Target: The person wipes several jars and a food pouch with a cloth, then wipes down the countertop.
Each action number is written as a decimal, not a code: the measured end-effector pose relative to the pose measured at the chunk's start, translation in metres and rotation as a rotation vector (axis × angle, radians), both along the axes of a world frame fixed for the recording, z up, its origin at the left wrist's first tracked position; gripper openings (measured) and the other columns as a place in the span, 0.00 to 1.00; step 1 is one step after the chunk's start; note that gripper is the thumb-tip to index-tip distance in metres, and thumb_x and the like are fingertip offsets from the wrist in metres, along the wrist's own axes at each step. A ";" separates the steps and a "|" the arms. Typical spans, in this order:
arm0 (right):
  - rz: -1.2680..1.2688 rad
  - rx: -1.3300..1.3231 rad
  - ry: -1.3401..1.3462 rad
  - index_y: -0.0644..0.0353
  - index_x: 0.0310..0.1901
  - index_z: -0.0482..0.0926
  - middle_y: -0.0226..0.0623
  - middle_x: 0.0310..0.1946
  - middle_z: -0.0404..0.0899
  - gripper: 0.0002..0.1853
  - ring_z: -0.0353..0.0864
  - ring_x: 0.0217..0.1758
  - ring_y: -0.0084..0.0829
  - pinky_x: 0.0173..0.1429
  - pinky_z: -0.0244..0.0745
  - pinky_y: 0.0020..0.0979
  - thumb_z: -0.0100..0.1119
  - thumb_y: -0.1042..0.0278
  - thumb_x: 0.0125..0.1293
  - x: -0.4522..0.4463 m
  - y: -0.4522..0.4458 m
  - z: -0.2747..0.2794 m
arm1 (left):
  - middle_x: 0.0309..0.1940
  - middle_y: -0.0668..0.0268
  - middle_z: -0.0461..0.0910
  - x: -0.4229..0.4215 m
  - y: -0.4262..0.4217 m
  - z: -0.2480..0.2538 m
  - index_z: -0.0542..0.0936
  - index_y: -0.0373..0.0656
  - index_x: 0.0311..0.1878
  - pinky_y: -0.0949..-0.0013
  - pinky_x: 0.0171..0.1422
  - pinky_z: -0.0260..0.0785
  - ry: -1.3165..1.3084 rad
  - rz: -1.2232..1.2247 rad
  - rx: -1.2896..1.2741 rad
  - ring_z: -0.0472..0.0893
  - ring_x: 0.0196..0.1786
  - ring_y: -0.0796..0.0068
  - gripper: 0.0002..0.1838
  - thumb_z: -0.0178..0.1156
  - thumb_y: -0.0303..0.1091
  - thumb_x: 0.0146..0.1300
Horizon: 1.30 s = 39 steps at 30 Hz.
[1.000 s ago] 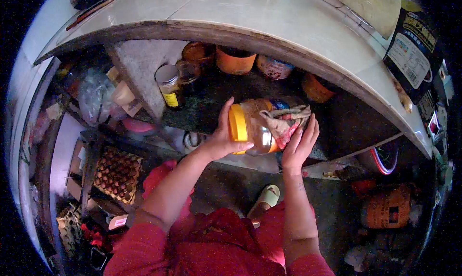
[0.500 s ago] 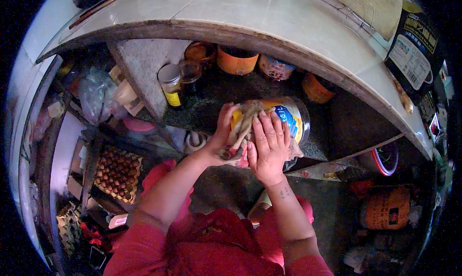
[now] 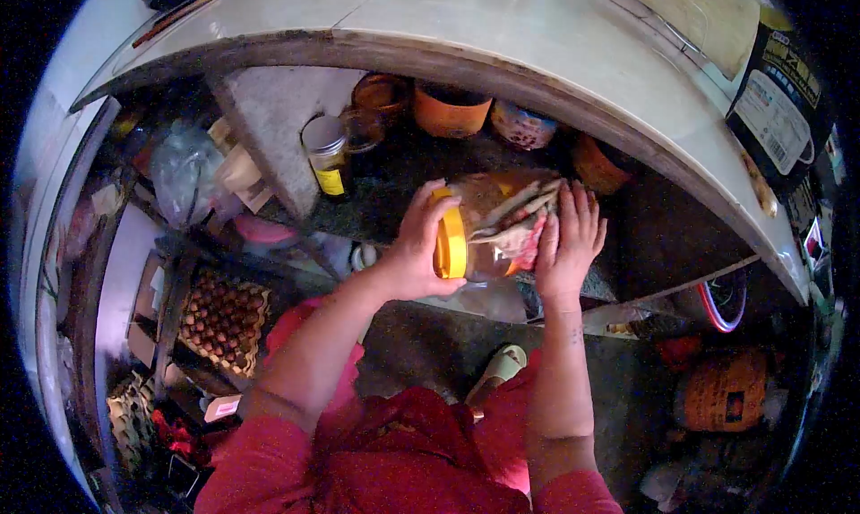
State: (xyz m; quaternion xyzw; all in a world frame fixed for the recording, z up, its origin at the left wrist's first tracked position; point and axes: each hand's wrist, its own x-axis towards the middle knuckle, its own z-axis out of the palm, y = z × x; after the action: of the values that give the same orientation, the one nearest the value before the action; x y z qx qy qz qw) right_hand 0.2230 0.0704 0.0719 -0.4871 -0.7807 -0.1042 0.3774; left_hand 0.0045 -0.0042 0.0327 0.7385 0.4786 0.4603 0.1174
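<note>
A clear plastic jar (image 3: 486, 261) lies on its side between my hands, its yellow lid (image 3: 451, 236) pointing left. My left hand (image 3: 416, 256) is wrapped round the lid end, thumb below and fingers above. On the right, my right hand (image 3: 570, 241) presses a crumpled beige and red cloth (image 3: 518, 234) against the jar's side and bottom end. The cloth covers part of the jar, and no label shows clearly on the visible side. The jar is held at the front of the dark shelf (image 3: 376, 218) under the counter.
Behind the jar stand a silver-lidded jar (image 3: 326, 155), an orange tub (image 3: 451, 111) and a patterned tub (image 3: 523, 125). The counter edge (image 3: 502, 66) overhangs them. Egg trays (image 3: 224, 321) sit low at left; an orange sack (image 3: 724, 393) lies at right.
The jar has been turned so its blue label no longer shows. My left hand now grips the yellow lid, and my right hand with the cloth has moved right to the bottom end.
</note>
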 end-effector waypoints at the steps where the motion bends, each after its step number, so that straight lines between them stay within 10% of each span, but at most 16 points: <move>1: -0.005 -0.019 0.044 0.55 0.65 0.68 0.43 0.65 0.66 0.23 0.58 0.71 0.47 0.73 0.46 0.49 0.42 0.58 0.71 0.004 0.003 -0.002 | 0.70 0.44 0.42 0.001 0.000 -0.002 0.49 0.45 0.69 0.49 0.76 0.40 -0.006 -0.019 0.018 0.44 0.75 0.42 0.62 0.79 0.36 0.31; 6: 0.085 -0.090 0.314 0.63 0.63 0.67 0.50 0.62 0.69 0.24 0.61 0.69 0.51 0.72 0.53 0.45 0.39 0.59 0.73 0.017 0.018 -0.014 | 0.70 0.41 0.42 0.007 -0.004 -0.002 0.50 0.47 0.68 0.47 0.76 0.41 0.070 0.009 0.011 0.44 0.74 0.40 0.60 0.79 0.35 0.31; 12: 0.102 0.006 -0.042 0.62 0.63 0.69 0.42 0.65 0.66 0.26 0.55 0.74 0.47 0.75 0.42 0.53 0.47 0.58 0.66 -0.017 -0.026 0.000 | 0.70 0.49 0.44 0.012 -0.003 -0.010 0.58 0.53 0.68 0.43 0.75 0.42 0.225 0.044 0.069 0.43 0.73 0.36 0.54 0.76 0.39 0.35; 24: 0.321 -0.073 -0.193 0.59 0.59 0.74 0.45 0.59 0.73 0.27 0.68 0.64 0.48 0.70 0.54 0.49 0.52 0.50 0.65 -0.019 -0.017 0.037 | 0.69 0.50 0.44 0.023 -0.002 -0.019 0.59 0.55 0.68 0.39 0.74 0.41 0.320 0.039 -0.020 0.42 0.72 0.33 0.51 0.74 0.40 0.38; 33: 0.050 -0.119 0.006 0.54 0.56 0.77 0.43 0.59 0.72 0.21 0.70 0.61 0.50 0.62 0.65 0.49 0.47 0.51 0.69 0.011 0.021 0.022 | 0.68 0.52 0.49 0.027 -0.012 -0.003 0.59 0.52 0.66 0.38 0.74 0.40 0.116 -0.043 0.168 0.45 0.73 0.37 0.48 0.75 0.47 0.42; 39: -0.023 -0.020 0.053 0.58 0.56 0.76 0.48 0.59 0.71 0.21 0.71 0.57 0.53 0.59 0.67 0.49 0.48 0.55 0.68 0.007 0.004 0.013 | 0.72 0.47 0.36 0.032 0.006 -0.027 0.40 0.45 0.73 0.48 0.77 0.34 -0.399 -0.100 -0.059 0.38 0.76 0.47 0.61 0.72 0.55 0.47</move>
State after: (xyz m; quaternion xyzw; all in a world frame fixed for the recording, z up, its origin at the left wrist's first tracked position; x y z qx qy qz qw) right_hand 0.2295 0.0749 0.0853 -0.5023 -0.7657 -0.0880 0.3919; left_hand 0.0361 0.0020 0.0054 0.6517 0.4218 0.5769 0.2540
